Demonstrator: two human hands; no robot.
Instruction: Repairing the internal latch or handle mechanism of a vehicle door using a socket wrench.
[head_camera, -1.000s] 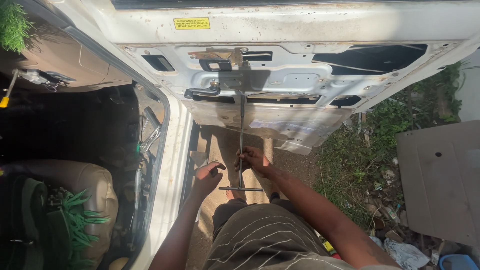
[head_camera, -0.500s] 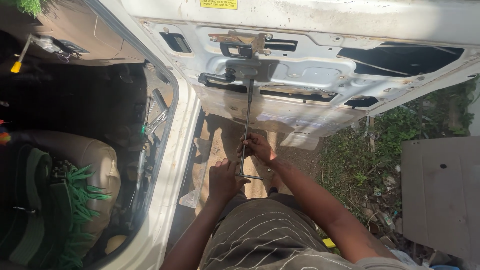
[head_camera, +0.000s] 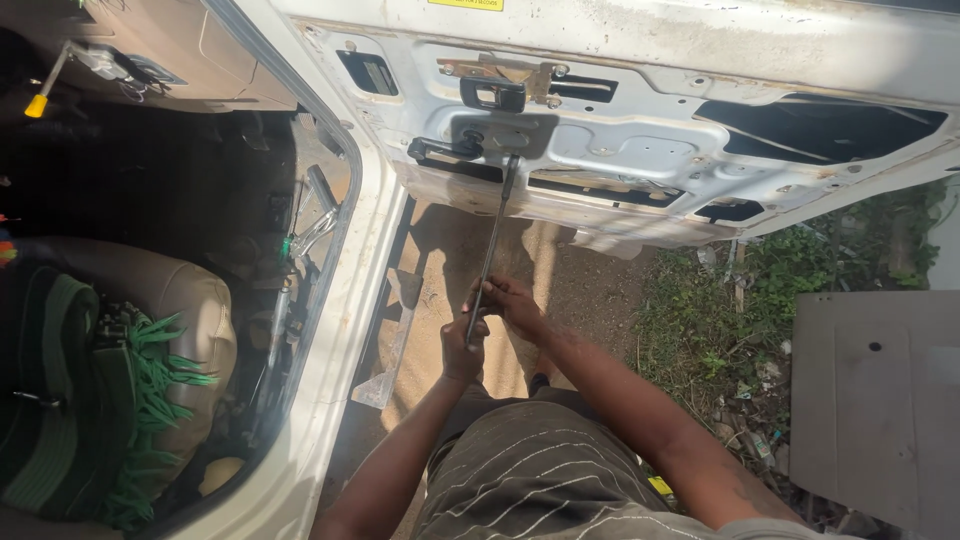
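Rod (head_camera: 491, 248): one long, thin, dark metal bar, seen from the head camera, running from the stripped inner face of the open car door (head_camera: 640, 130) down to the person's two hands. Its upper end meets a dark bracket on the door, just under a rusty latch plate; its lower end sits inside the hands. The left hand (head_camera: 462, 350) is wrapped shut around the bottom of the rod, fingers curled tight. The right hand (head_camera: 512, 300) is closed on the rod just above it, the two hands touching. So the rod stands nearly upright, leaning slightly, above bare sandy ground (head_camera: 570, 290).

The door is one white painted metal panel, dusty, with several cut-out openings, bolt holes and one yellow sticker at the top edge. To the left is one tan car seat (head_camera: 170, 300) with a green fringed cover. To the right lie weeds and one flat grey board (head_camera: 880, 400). The person wears striped brown trousers.
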